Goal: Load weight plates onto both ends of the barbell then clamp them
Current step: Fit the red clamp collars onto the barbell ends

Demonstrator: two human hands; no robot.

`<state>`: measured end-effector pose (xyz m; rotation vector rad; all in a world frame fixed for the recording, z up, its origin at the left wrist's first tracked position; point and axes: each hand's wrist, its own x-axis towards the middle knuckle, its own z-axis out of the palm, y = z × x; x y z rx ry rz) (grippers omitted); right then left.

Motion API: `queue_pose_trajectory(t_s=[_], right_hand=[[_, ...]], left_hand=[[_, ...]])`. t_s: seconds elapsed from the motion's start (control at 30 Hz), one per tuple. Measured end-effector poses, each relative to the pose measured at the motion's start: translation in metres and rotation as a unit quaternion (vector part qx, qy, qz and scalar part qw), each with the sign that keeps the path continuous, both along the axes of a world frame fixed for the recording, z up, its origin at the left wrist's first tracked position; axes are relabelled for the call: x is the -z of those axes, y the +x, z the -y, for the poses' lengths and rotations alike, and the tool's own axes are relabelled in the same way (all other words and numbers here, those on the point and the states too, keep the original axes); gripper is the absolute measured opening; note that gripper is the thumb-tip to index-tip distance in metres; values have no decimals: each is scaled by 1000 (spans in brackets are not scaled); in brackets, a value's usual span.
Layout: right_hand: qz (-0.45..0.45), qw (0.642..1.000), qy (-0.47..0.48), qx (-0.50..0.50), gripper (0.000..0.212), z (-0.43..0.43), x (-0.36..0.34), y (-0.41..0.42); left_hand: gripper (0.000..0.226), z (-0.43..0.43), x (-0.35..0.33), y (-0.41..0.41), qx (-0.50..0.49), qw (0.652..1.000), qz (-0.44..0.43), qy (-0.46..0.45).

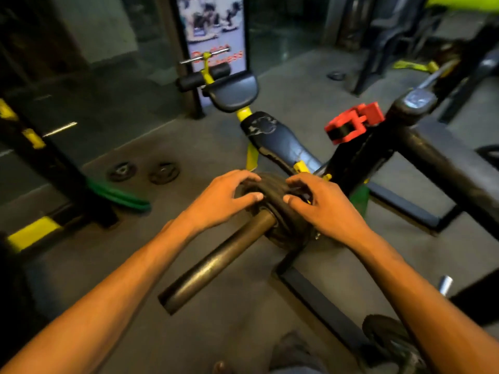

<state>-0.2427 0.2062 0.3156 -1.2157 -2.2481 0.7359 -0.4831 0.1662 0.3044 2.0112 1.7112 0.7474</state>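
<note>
Left hand: sat on the left rim of the weight plate, fingers curled over the top edge, thumb pressed on the near face. Gripping it.
Right hand: mirrored on the right rim, fingers spread and hooked over the top, thumb on the near face. Also gripping.
Weight plate: dark, round, threaded on the barbell sleeve, held between both hands. Looked like more than one plate stacked there; count unclear.
Barbell sleeve: bare brownish steel, ran from the plate toward the camera, open end low in the frame.
Clamp: red collar, off the bar, perched on the black rack frame up right, well apart from the hands.
Spare plates: two small dark ones flat on the floor at left, side by side. Another dark plate at bottom right, partly behind the right forearm.
Bench: black pad, worn cover, yellow frame, beyond the plate.
Writing: poster at the back had red lettering, too blurred to read. No brand or weight marking legible on the plates.
</note>
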Motion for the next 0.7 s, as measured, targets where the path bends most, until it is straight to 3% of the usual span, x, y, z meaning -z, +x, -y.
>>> queue_pose_trajectory(t_s=[0.2,0.33,0.43,0.5,0.6,0.7], right_hand=[[-12,988,50,144,34,-22,-34,17],[-34,962,109,249,36,-45,-57,36],[-47,939,125,318,43,-61,-68,47],[-29,935,109,336,53,-70,-70,49],[11,942,70,328,71,-82,-67,46],[19,950,43,310,69,-94,-62,39]], left_hand=[[39,-81,-11,17,75,996,46,-3],[59,-133,-24,47,86,987,134,-32],[60,-167,-35,76,61,974,204,-76],[60,-180,-44,95,42,960,250,-122],[39,-189,-56,120,43,922,331,-195],[54,-196,-56,135,42,894,387,-222]])
